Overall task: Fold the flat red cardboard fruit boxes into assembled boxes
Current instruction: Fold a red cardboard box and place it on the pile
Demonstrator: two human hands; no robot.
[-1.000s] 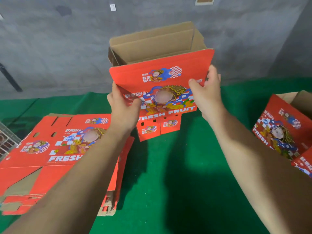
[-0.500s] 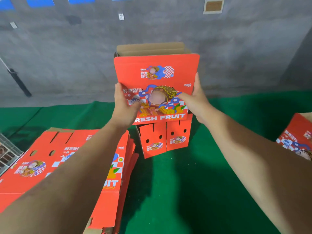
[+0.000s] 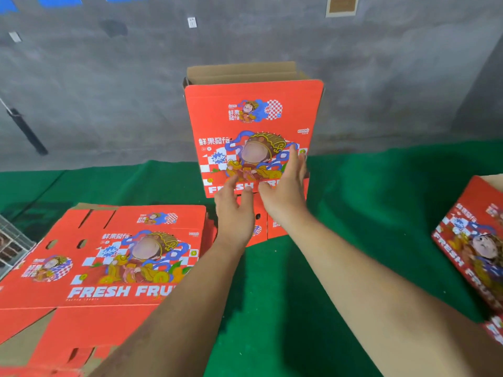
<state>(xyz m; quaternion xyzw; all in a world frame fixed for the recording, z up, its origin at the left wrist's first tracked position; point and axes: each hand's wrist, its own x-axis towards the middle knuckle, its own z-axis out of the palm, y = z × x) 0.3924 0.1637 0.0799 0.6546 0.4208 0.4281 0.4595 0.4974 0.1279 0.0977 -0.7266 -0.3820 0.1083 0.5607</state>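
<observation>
The left hand (image 3: 234, 210) lies flat with straight fingers against the lower front of the upright red box (image 3: 253, 137), and the right hand (image 3: 284, 186) does the same just beside it, fingers spread over the printed panel; neither grips anything. The box stands opened into a tube near the far edge of the green mat (image 3: 353, 213), its brown inside showing at the top and its bottom flaps (image 3: 262, 224) hanging below the hands. The step in hand looks like closing the base: the next move calls for reaching the lower flaps and folding them inward while the tube stays square. A stack of flat boxes (image 3: 109, 268) waits at the mat's left edge, and an assembled box (image 3: 473, 240) sits at the right edge. Half a second ago both hands clasped the box's sides in the air; now they have let go and moved to its front face.
</observation>
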